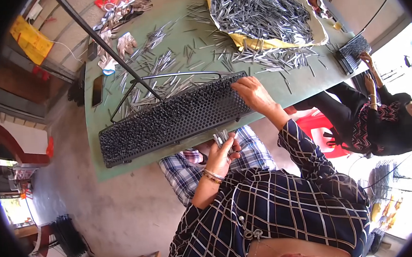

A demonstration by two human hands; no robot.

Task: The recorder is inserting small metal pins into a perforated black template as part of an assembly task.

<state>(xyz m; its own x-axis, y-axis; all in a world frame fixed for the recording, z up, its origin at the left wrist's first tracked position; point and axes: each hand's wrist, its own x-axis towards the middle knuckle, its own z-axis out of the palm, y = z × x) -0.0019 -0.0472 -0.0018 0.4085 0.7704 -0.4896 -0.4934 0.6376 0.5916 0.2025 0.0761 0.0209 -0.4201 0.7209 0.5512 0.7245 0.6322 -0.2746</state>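
A long black perforated rack (200, 117) lies along the near edge of the green table, tilted in the view. Dark pin ends fill its left and upper holes densely, while the holes in its lower right part show bare. Just below the rack, my left hand (221, 157) is closed around a bunch of thin metal rods (223, 136), their ends sticking up past the fingers. At the rack's right end, my right hand (257, 94) has its fingers pinched together against the upper corner. Whatever those fingertips hold is hidden.
Behind the rack, a large heap of rods (260, 15) fills an open yellow-and-white sack (269, 44). Loose rods (161, 62) scatter over the green table (279, 83). A black pole (97, 38) crosses above the left side, near a phone (97, 90) and gloves (126, 44). Rightward, another person (382, 125) handles a similar rack (353, 51).
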